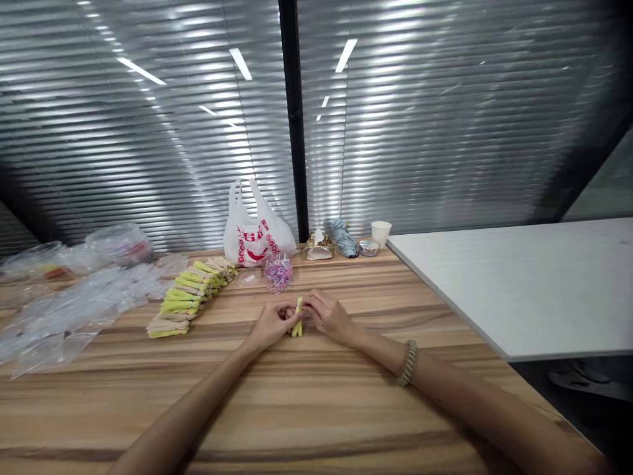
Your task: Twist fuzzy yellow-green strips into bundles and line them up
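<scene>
backlight: bright through blinds [420,132] | glare: white strips [346,55] | upper-right corner: dark

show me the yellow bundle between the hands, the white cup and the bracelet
Yellow bundle [297,328]: head view, its lower end.
White cup [380,234]: head view, its side.
Bracelet [408,363]: head view, middle of the band.

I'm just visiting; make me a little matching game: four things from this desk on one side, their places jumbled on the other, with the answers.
1. short yellow bundle of thin strips
2. white plastic bag with red print
3. white round cup
4. braided khaki bracelet

A. around the right forearm
B. behind the pile of small pink and purple pieces
C. between the left hand and right hand
D. near the wood-grain table's far right corner

Pairs: 1-C, 2-B, 3-D, 4-A
</scene>
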